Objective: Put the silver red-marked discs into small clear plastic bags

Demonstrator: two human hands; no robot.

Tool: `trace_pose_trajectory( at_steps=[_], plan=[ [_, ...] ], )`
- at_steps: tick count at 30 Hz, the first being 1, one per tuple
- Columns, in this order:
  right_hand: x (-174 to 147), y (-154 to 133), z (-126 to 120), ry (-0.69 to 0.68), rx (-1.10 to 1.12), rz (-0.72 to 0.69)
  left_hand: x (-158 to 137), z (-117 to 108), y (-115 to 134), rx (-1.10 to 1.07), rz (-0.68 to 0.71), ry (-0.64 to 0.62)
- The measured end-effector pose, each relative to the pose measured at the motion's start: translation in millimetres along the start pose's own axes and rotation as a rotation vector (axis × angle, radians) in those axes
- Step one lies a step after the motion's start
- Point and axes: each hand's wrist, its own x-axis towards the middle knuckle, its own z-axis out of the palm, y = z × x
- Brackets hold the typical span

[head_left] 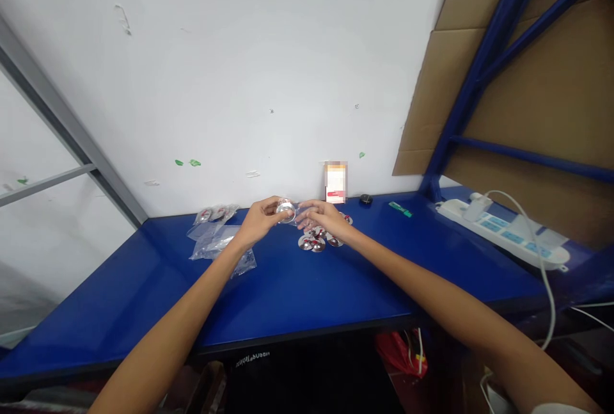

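Note:
My left hand [261, 219] is closed on a shiny round metal piece [286, 210], held just above the table with the thumb across its front. Clear plastic film shows at its right side. There my right hand [322, 217] has its fingers curled at the film's edge, seemingly pinching it; the fingertips are partly blurred. Below and behind my right hand lies a cluster of similar round metal pieces [306, 243] with red parts. Left of my left hand are clear plastic bags [211, 241], with several bagged metal pieces [204, 215] behind them.
A phone [336, 183] with a lit screen leans on the white wall. A small black object [366, 199] and a green-labelled item [400, 209] lie farther right on the blue table [288, 305]. A white power strip [503, 235] with a cable stands near the blue frame.

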Motion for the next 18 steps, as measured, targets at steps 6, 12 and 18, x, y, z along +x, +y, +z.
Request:
trace_pose_trajectory(
  at_steps=[6,12,18],
  plan=[
    [-4.6,-6.7,-0.9,-0.101,0.213,0.148,2.6,-8.3,-0.3,0.128,-0.005,0.113],
    [-8.6,1.2,5.0,-0.266,0.223,0.176,0.9,-10.7,8.9,0.226,0.107,0.079],
    [-6.1,9.6,11.8,-0.289,0.208,0.179,-0.1,-11.7,11.4,0.240,0.135,0.103]
  ],
)
